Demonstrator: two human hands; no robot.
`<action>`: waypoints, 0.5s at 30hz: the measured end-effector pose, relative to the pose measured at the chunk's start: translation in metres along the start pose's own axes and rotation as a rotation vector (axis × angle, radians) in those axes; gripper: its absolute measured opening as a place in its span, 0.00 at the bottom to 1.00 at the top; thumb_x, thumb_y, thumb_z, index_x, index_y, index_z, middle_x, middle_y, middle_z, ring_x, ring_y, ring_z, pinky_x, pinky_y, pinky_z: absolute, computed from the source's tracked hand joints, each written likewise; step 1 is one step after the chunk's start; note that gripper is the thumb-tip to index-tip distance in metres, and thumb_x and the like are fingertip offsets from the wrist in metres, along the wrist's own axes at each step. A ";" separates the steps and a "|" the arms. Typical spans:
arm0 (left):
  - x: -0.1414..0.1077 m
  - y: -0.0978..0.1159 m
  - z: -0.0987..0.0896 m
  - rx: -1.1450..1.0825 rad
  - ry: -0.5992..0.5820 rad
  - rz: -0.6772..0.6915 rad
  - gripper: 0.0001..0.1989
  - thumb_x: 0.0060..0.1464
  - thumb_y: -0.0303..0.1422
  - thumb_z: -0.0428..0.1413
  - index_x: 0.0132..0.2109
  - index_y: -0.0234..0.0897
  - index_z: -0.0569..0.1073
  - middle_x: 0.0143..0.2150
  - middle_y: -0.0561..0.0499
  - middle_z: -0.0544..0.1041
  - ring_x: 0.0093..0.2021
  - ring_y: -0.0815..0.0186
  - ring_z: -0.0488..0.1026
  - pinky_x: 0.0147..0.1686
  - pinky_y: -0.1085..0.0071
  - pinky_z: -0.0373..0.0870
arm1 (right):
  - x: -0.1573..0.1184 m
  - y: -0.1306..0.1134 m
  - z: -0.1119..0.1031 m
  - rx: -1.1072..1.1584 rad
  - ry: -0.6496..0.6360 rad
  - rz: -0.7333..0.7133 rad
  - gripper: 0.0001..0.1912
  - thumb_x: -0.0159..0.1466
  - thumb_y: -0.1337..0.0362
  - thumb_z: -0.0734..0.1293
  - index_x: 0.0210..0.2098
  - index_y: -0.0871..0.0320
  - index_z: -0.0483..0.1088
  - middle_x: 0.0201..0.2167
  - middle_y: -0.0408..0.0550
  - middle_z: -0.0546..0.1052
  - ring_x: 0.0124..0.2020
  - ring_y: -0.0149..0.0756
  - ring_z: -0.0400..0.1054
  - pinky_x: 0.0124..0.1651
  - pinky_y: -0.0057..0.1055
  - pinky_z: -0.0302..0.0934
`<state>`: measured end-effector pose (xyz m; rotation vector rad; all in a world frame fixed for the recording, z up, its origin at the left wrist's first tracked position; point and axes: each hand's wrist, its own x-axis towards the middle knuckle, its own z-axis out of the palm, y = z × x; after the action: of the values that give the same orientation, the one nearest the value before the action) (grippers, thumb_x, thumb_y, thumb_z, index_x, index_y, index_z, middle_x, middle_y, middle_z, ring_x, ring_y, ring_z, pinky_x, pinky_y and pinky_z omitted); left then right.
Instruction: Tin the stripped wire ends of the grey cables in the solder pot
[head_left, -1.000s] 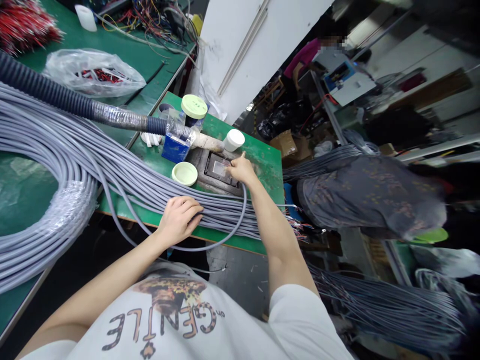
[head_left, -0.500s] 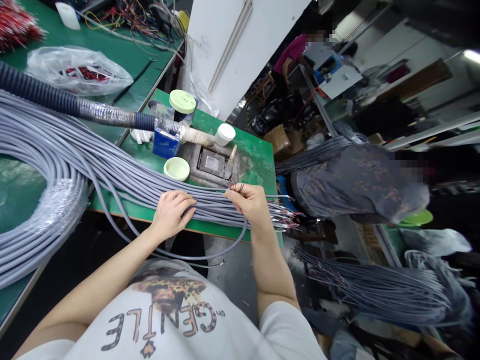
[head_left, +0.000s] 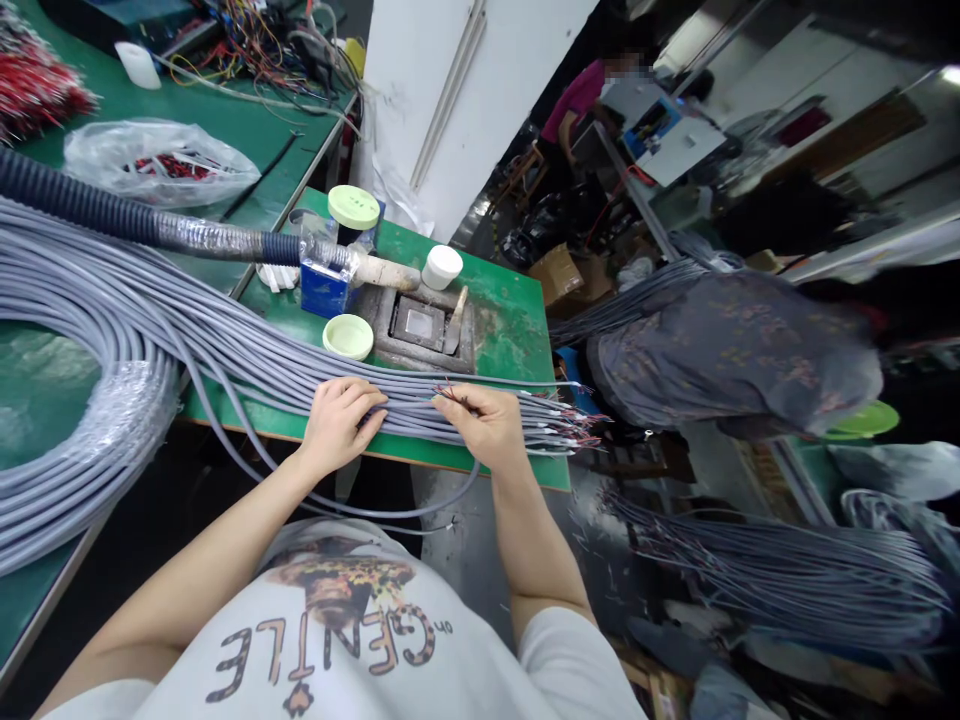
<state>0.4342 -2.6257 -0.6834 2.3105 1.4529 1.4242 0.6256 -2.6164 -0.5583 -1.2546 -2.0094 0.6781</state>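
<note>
- While the left hand drapes over the grey cable bundle, grip unclear, the right hand pinches wire ends poking out at its fingertips.
- From over the metal pot, the right hand has come back to the bundle, bringing those wires over cables.
- Beyond it, a scraper lies across the pot's edge.

There is one held grey cable, two pale green lids, one scraper and one corrugated hose.

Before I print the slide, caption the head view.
Left hand resting on a bundle of grey cables, right hand holding one cable near its thin wires, over a green worktable.
</note>
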 end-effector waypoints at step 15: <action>0.001 0.003 -0.002 0.026 0.009 0.010 0.07 0.58 0.34 0.55 0.43 0.39 0.74 0.42 0.50 0.79 0.47 0.60 0.70 0.45 0.61 0.60 | -0.014 0.001 0.005 -0.121 0.027 -0.018 0.14 0.61 0.57 0.66 0.27 0.61 0.75 0.17 0.40 0.66 0.19 0.25 0.55 0.25 0.24 0.50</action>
<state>0.4348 -2.6270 -0.6802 2.3332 1.4722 1.4286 0.6263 -2.6292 -0.5659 -1.3071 -2.0628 0.5349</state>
